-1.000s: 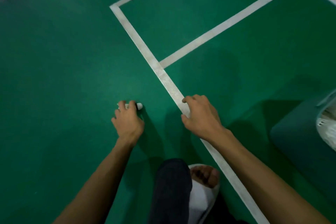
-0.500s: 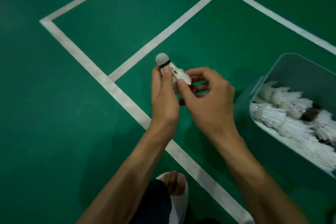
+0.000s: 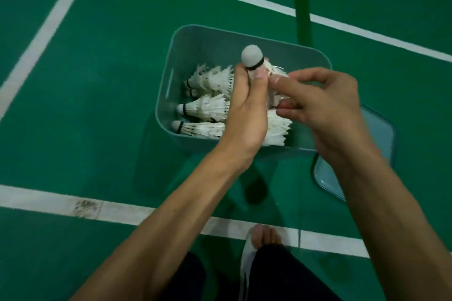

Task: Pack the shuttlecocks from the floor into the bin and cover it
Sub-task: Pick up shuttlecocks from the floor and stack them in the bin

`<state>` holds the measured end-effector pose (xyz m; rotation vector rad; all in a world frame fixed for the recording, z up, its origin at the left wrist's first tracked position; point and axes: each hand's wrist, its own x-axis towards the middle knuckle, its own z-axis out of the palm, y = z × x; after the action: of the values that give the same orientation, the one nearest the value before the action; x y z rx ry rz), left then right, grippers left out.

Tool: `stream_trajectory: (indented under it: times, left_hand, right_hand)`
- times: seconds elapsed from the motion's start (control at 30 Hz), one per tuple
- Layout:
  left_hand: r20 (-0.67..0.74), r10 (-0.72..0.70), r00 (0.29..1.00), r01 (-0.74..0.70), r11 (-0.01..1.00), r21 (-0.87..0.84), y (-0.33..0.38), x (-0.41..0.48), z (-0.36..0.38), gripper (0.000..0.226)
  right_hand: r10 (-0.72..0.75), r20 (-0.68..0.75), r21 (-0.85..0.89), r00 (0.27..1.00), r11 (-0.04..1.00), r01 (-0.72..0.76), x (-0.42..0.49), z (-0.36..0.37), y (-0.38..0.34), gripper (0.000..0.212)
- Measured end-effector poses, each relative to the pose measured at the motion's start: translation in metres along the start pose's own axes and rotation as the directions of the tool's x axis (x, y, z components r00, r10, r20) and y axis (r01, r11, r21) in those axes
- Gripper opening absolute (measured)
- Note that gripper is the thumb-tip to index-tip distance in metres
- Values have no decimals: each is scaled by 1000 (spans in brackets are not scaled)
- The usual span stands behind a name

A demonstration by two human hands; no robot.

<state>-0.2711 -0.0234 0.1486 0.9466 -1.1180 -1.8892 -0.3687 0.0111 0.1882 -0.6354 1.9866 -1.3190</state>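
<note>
A teal bin (image 3: 195, 34) stands on the green court floor with several white shuttlecocks (image 3: 208, 105) lying inside. Above the bin my left hand (image 3: 247, 110) grips a white shuttlecock (image 3: 253, 57) just below its cork, which points up with a black band round it. My right hand (image 3: 322, 102) pinches the feather end of the same shuttlecock from the right; the feathers are mostly hidden between my two hands. The bin's teal lid (image 3: 381, 129) lies flat on the floor to the right of the bin, partly under my right forearm.
White court lines (image 3: 49, 200) cross the green floor in front of my feet and behind the bin. A dark post-like shape (image 3: 303, 19) stands behind the bin. My foot in a white sandal (image 3: 259, 242) is at the bottom centre.
My left hand picked a shuttlecock off the floor, my right hand joined it, and both carried it over the bin as my view swung right, bringing the whole bin and lid into sight.
</note>
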Motion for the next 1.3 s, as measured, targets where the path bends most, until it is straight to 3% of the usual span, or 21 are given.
stream_trajectory:
  times: [0.07, 0.13, 0.23, 0.27, 0.33, 0.4, 0.47, 0.57, 0.7, 0.8, 0.87, 0.97, 1.0, 1.17, 1.3]
  left_hand:
    - [70, -71, 995, 64, 993, 101, -11, 3, 11, 34]
    - [88, -121, 989, 93, 956, 278, -15, 5, 14, 25]
    - [116, -256, 960, 126, 760, 637, -12, 17, 5, 17]
    - [145, -306, 941, 92, 644, 760, -8, 22, -1, 19]
    - [193, -389, 901, -23, 401, 916, -3, 32, -14, 15]
    - [210, -401, 891, -136, 205, 969, 3, 40, -25, 15]
    - [233, -395, 889, -204, 116, 972, 3, 46, -33, 19]
    - [257, -388, 885, -232, 111, 966, -1, 52, -44, 20]
    - [280, -377, 883, -241, 149, 959, -10, 53, -51, 27]
    - [282, -389, 877, -228, 181, 957, -15, 52, -53, 27]
    - [285, -396, 873, -220, 202, 954, -18, 54, -55, 25]
    - [285, -417, 863, -210, 216, 954, -18, 58, -55, 24]
    - [283, -424, 860, -205, 221, 954, -18, 59, -56, 25]
    - [287, -440, 851, -201, 232, 952, -21, 60, -55, 25]
    - [279, -433, 857, -189, 239, 952, -21, 62, -53, 21]
  right_hand:
    - [-9, -43, 50, 999, 999, 12, 11, -26, 5, 31]
    - [-62, -69, -27, 996, 998, 60, 21, -47, 7, 29]
    - [-160, -43, -297, 986, 945, 140, 35, -63, 3, 26]
    - [-203, -12, -460, 979, 871, 175, 39, -60, 3, 23]
    - [-269, 62, -759, 961, 613, 220, 40, -48, 4, 23]
    - [-248, 118, -880, 962, 422, 217, 35, -33, 8, 26]
    - [-189, 160, -917, 969, 334, 217, 30, -23, 16, 22]
    - [-106, 164, -928, 981, 321, 189, 30, -18, 33, 22]
    - [108, 67, -785, 992, 619, -15, 31, -20, 47, 12]
    - [242, 31, -697, 970, 701, -153, 37, -24, 50, 58]
    - [258, 38, -713, 965, 683, -155, 40, -23, 49, 55]
    - [252, 82, -750, 964, 652, -107, 43, -18, 45, 13]
    - [252, 103, -784, 962, 616, -77, 44, -17, 46, 9]
    - [235, 163, -930, 958, 360, 70, 46, -11, 53, 14]
    - [240, 222, -922, 945, 367, 123, 53, -12, 55, 19]
